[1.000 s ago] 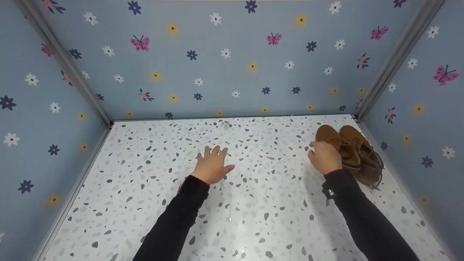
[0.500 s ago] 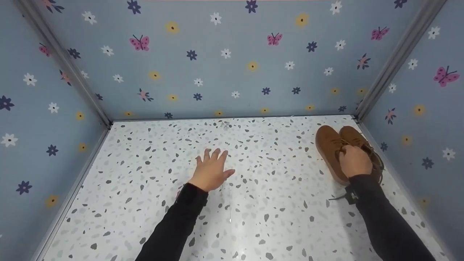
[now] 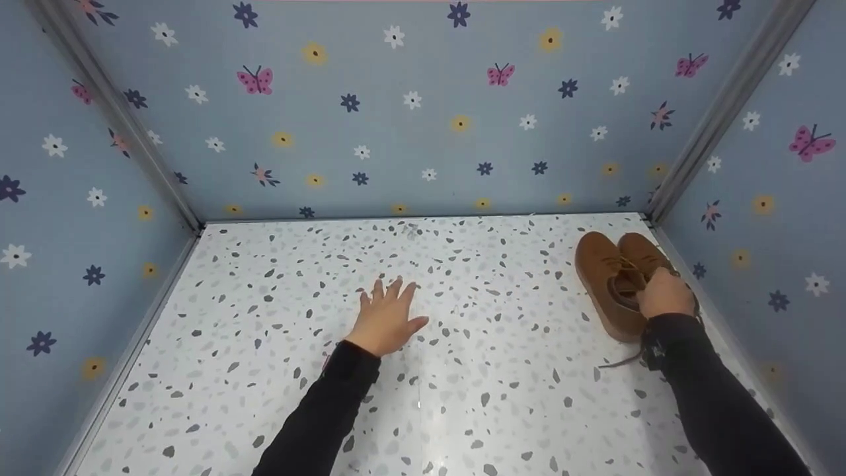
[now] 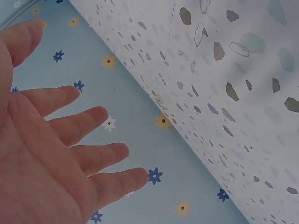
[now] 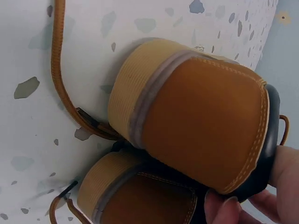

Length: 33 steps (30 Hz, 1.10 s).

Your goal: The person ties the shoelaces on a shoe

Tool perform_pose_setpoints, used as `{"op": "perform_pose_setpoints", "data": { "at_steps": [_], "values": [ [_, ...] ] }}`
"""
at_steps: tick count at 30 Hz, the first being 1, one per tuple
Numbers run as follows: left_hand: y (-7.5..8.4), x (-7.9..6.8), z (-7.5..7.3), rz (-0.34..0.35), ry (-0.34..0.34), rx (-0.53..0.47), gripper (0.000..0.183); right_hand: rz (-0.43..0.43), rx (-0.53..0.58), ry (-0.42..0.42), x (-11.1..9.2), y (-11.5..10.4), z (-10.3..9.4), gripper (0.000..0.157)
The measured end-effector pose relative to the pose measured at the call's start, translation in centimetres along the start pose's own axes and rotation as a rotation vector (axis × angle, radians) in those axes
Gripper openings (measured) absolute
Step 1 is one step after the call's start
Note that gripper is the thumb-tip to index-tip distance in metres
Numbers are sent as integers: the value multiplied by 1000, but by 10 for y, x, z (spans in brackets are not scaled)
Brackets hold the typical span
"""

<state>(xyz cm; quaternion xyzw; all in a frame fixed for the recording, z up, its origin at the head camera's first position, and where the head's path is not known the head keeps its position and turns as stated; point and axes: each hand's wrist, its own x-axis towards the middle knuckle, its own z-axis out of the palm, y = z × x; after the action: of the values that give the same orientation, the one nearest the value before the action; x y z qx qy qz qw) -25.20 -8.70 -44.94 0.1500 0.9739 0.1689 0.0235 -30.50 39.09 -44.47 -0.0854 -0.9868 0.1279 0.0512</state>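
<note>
A pair of brown lace-up shoes (image 3: 597,259) stands side by side on the speckled floor at the right, toes toward the back wall. My right hand (image 3: 666,294) is over their openings, mostly on the right-hand shoe. In the right wrist view, its fingers (image 5: 220,211) curl at the dark collars, between the heels of the nearer shoe (image 5: 201,121) and the lower shoe (image 5: 149,198). A loose brown lace (image 5: 58,70) trails from the heel side. My left hand (image 3: 386,322) hovers palm down above the middle of the floor, fingers spread, holding nothing.
White terrazzo-patterned floor (image 3: 489,370) lies between three blue flowered walls. The back wall (image 3: 423,132) meets the side walls at grey corner posts (image 3: 730,109). The right wall (image 3: 780,264) is close beside the shoes.
My right hand has moved right, from beside the shoes onto their openings. The left-hand shoe's heel has shifted left and nearer, and a lace end now shows by the right wrist. The left hand dropped slightly.
</note>
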Motion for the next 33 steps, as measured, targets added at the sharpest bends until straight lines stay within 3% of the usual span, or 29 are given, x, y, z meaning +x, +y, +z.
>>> {"op": "perform_pose_setpoints", "data": {
  "at_steps": [3, 7, 11, 22, 28, 33],
  "values": [
    [-1, 0, 2, 2, 11, 11, 67, 6, -6, -65, 3, -3, 0, 39],
    [-2, -2, 4, 3, 34, 24, 64, 4, 65, -167, 7, -3, 4, 36],
    [-3, -3, 8, 0, 70, -18, 57, -44, 101, -226, 8, -9, 8, 30],
    [4, -4, 19, -12, 222, -366, 23, -64, 267, -182, -14, -75, 13, 25],
    [21, -3, 30, -30, 271, -596, 24, -99, 371, -194, -39, -120, 18, 24],
    [41, 0, 35, -49, 280, -731, 26, -94, 451, -218, -61, -155, 26, 27]
  ]
}}
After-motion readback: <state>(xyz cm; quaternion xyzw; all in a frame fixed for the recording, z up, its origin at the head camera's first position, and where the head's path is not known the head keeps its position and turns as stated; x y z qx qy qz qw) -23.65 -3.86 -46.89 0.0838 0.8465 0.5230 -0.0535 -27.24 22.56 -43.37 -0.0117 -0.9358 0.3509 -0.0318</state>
